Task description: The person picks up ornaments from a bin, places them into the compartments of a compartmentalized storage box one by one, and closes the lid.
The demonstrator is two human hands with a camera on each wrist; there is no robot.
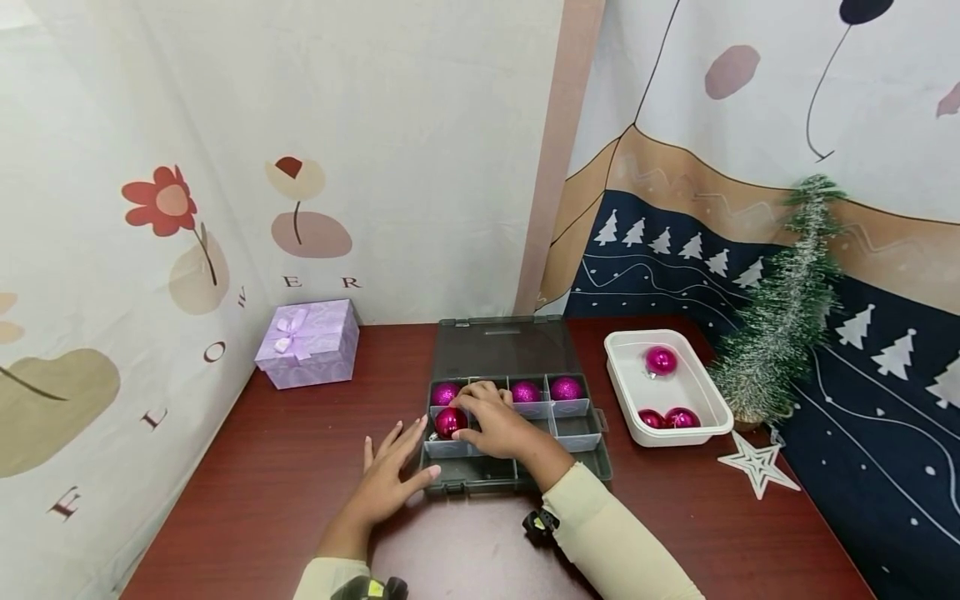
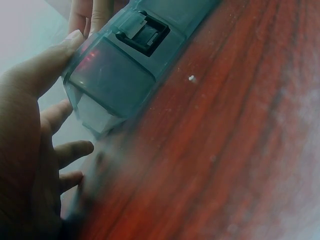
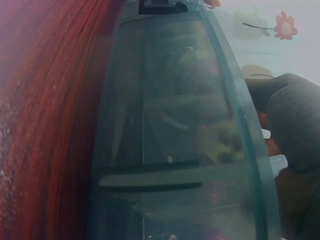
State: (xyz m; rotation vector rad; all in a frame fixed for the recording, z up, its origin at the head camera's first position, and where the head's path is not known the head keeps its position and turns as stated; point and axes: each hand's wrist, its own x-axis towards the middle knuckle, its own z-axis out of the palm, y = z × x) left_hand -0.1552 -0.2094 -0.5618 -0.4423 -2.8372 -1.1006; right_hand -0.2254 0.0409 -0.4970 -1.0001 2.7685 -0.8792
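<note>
I see the right hand (image 1: 495, 423) pinch a shiny ball (image 1: 448, 424) — thumb and forefinger curled round it — at the left of the middle row in the box (image 1: 477, 473). The left hand (image 1: 390, 482) spreads its fingers wide by the box's near left corner. A tray (image 1: 663, 393) sits right.

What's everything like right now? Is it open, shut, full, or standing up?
Divided box: open, lid tipped back, partly filled.
White tub: uncovered, three balls inside.
Lilac gift box: closed.
Little tree: standing.
White star: lying on the table.
Shiny ball: in the divided box.
Left hand: fingers spread, at the divided box's left side.
Right hand: fingers curled, finger and thumb on the shiny ball.
</note>
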